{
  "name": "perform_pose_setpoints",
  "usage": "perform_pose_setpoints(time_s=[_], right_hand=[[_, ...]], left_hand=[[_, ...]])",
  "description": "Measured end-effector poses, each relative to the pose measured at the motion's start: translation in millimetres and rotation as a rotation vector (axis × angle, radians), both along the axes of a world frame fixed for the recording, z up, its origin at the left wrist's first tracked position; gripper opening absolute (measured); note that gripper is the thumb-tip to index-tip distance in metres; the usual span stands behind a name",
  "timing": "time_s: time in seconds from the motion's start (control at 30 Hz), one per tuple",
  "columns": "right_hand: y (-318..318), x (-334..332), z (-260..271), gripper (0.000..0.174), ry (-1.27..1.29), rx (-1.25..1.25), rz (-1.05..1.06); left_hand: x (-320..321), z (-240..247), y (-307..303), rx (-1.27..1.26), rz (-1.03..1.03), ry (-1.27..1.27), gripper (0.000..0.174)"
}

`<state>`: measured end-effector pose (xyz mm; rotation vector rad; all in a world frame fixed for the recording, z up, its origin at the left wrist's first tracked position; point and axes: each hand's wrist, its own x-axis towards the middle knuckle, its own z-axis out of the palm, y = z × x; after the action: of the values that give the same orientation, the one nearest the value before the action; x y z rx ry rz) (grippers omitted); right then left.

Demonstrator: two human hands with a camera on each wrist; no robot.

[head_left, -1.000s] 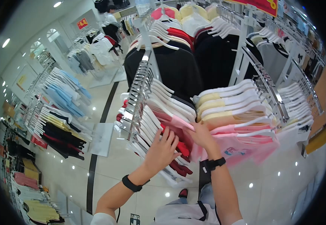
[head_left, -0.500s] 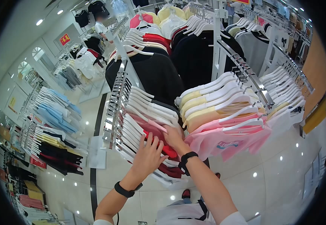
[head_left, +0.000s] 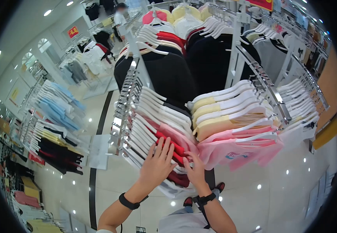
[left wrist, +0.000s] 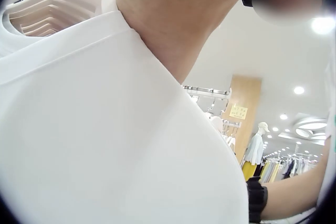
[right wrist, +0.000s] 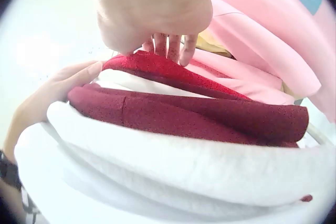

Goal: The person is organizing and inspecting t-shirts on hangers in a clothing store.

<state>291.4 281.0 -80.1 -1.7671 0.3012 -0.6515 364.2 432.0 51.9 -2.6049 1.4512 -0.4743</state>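
Note:
In the head view my left hand (head_left: pixel 158 163) lies over a row of white hangers (head_left: pixel 140 136), its fingers straight and reaching onto a bright red garment (head_left: pixel 176 146). My right hand (head_left: pixel 194 171) is just to its right, fingertips at the red garment's edge. The right wrist view shows the fingers (right wrist: pixel 173 48) of that hand extended down to the bright red fabric (right wrist: pixel 157 66); its thumb is hidden. Left of it, the left thumb touches the end of that fabric. A dark red garment (right wrist: pixel 184 113) hangs nearer, in front of white ones (right wrist: pixel 157 161). White cloth (left wrist: pixel 115 129) hides the left fingers in the left wrist view.
Pink shirts (head_left: pixel 240 149) and cream tops (head_left: pixel 215 126) hang on the rail to the right. A chrome rail (head_left: pixel 123 105) carries the left row. Black tops (head_left: pixel 164 73) hang behind. Another rack (head_left: pixel 56 143) stands across the tiled floor at the left.
My right hand has let go of the pink garment and moved down toward me, to the red garment. The left hand stays over the hangers and red garment.

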Motion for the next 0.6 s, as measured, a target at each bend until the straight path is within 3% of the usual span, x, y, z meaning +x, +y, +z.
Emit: perform_pose_setpoints(time_s=[0.13, 0.27, 0.33, 0.4, 0.43, 0.53, 0.6], right_hand=[[-14.3, 20.3, -0.9, 0.035, 0.025, 0.144, 0.013], [-41.0, 46.3, 8.3, 0.048, 0.068, 0.127, 0.059], [-57.1, 64.0, 2.0, 0.041, 0.012, 0.025, 0.0], [-70.2, 75.8, 3.6, 0.035, 0.272, -0.147, -0.027], [-68.3, 79.1, 2.7, 0.03, 0.183, -0.196, -0.111], [-62.4, 74.1, 12.0, 0.028, 0.349, -0.264, -0.201], [-53.8, 59.0, 21.7, 0.029, 0.293, -0.245, -0.235]], left_hand=[[-5.1, 2.6, 0.3, 0.006, -0.01, -0.011, 0.064], [-6.5, 0.5, -0.6, -0.011, -0.006, -0.001, 0.057], [-6.8, -0.3, 0.1, -0.014, -0.016, -0.005, 0.055], [-8.1, -1.3, 3.9, -0.033, -0.006, 0.016, 0.054], [-9.1, -0.9, 5.7, -0.029, -0.006, 0.016, 0.054], [-12.4, 1.4, 8.5, -0.066, 0.017, 0.043, 0.053], [-13.7, 2.8, 10.3, -0.1, 0.01, 0.045, 0.053]])
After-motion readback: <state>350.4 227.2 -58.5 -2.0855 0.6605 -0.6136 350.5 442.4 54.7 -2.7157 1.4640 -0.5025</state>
